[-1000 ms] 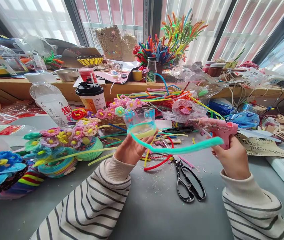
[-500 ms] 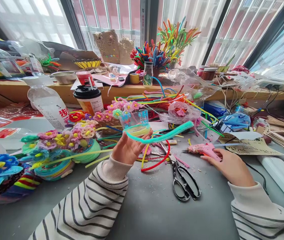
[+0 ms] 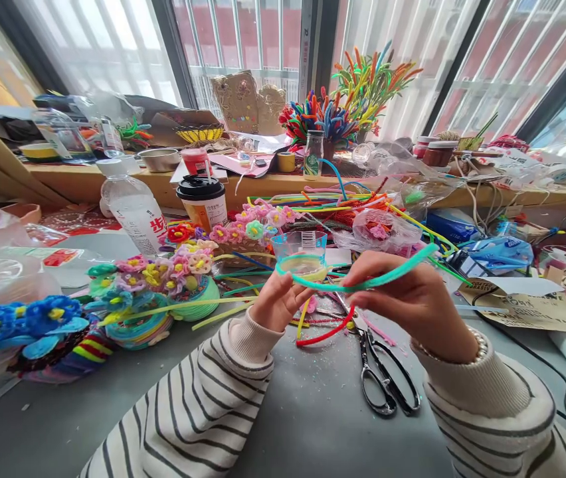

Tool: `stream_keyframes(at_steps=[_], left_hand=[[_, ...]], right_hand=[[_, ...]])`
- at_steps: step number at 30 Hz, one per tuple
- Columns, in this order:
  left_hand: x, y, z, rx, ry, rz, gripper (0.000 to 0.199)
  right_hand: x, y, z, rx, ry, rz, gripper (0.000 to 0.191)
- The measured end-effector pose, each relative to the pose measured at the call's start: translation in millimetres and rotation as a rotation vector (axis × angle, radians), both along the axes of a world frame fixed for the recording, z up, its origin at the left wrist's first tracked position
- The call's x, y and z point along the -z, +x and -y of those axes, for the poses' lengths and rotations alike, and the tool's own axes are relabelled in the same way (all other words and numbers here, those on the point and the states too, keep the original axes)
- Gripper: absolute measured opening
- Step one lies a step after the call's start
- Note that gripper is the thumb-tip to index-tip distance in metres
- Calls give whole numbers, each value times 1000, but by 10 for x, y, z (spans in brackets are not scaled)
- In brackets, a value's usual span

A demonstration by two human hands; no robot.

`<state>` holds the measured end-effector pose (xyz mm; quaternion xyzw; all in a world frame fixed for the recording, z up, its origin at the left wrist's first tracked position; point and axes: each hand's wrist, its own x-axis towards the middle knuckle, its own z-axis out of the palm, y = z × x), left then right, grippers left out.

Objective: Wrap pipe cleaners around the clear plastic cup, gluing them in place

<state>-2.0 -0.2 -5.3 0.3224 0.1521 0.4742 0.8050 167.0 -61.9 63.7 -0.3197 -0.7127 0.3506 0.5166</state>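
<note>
A clear plastic cup (image 3: 299, 247) with blue print and a pale yellow band round it is held in my left hand (image 3: 279, 300), its thumb at the near side. One end of a teal pipe cleaner (image 3: 398, 271) lies along the cup beside that thumb. My right hand (image 3: 405, 295) pinches the teal strip to the right of the cup, and its free end rises to the upper right. Below the hands lie a bent red pipe cleaner (image 3: 327, 337) and black-handled scissors (image 3: 387, 378).
Pipe-cleaner flowers (image 3: 151, 275) fill the left side. Behind stand a water bottle (image 3: 136, 212) and a lidded coffee cup (image 3: 204, 202). Pipe cleaners are heaped at the back. Printed paper (image 3: 537, 309) and a black cable lie right.
My right hand has let go of the pink glue gun and moved left, taking hold of the teal pipe cleaner. The view has shifted, so things appear farther right.
</note>
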Motion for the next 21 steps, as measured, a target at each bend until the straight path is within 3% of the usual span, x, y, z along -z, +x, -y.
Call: stream_keyframes(at_steps=[4, 11, 21], left_hand=[[21, 6, -12, -6, -11, -3, 68], [30, 3, 0, 6, -2, 9, 76], [107, -29, -30, 83, 78, 18, 61]], right_hand=[[-3, -12, -49, 112, 7, -90, 7], [54, 83, -119, 222, -98, -39, 3], [-1, 102, -102, 328, -134, 79, 9]])
